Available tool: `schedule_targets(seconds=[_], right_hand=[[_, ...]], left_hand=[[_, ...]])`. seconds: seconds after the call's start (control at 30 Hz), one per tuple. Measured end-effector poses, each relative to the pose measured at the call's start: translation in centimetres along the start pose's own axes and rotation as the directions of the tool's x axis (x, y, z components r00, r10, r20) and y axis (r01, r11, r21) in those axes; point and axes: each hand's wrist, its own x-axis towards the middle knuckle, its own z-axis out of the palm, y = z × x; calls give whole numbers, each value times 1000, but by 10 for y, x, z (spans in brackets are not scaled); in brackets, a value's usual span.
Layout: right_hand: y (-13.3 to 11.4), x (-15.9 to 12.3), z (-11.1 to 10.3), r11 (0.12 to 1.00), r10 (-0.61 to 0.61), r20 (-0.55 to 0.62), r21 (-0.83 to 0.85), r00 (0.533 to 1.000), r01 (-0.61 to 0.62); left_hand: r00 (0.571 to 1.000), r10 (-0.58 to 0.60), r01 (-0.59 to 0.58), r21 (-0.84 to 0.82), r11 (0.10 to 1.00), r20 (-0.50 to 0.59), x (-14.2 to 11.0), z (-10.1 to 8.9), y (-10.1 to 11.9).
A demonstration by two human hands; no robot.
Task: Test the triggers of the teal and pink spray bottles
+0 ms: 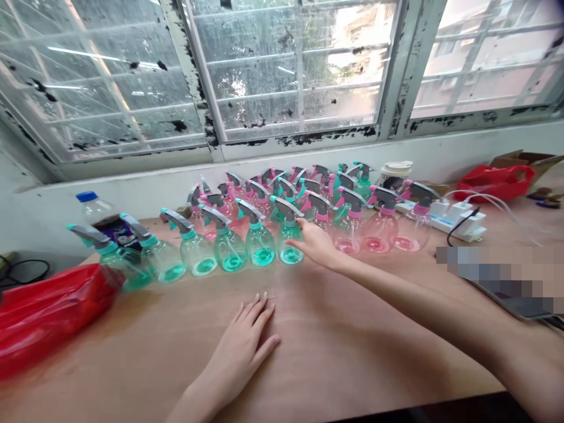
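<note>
My right hand (316, 242) reaches across to a clear green spray bottle (289, 255) in the front row, its thumb and fingers closed on the bottle's right side. That bottle stands upright on the table, with a grey and teal trigger head. Nearer to me, my left hand (247, 341) lies flat on the tabletop (352, 352), palm down and holding nothing. To the left of the held bottle stands another green spray bottle (263, 249), one of several in a curved row. A pink spray bottle (381, 235) and others like it continue the row to the right.
More spray bottles crowd behind, below the window (299, 70). At left are a red plastic bag (57, 311) and a blue-capped drink bottle (94, 208). A lidded cup (396, 170), a white power strip (458, 220) with cables and another red bag (493, 181) stand right.
</note>
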Motion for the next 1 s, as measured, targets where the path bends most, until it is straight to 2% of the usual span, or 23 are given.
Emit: schedule_targets(seconds=[0.23,0.4,0.5,0.6,0.73,0.9,1.0], right_hand=[[-3,-3,1,998,-43,-57,37,997,45],[20,-22,-32,991,-73,-152,98,986,88],[40,-27,-55,994,-13,-214,101,977,35],[54,-24,-65,996,70,-231,72,970,-55],[56,-14,-58,992,125,-168,14,978,-124],[51,-3,-44,993,114,-90,-31,989,-117],[50,-3,-43,990,124,-65,-62,990,-128]], left_hand=[[1000,12,-12,21,1000,-16,1,2,0],[999,-21,21,8,1000,24,0,2,-3],[1000,-15,14,-16,1000,-18,3,5,-7],[999,-19,17,-42,999,-50,11,5,-6],[1000,-14,13,-71,997,-23,25,-5,4],[1000,18,-18,-65,998,7,37,-17,16],[999,-13,16,-105,994,31,45,-21,19]])
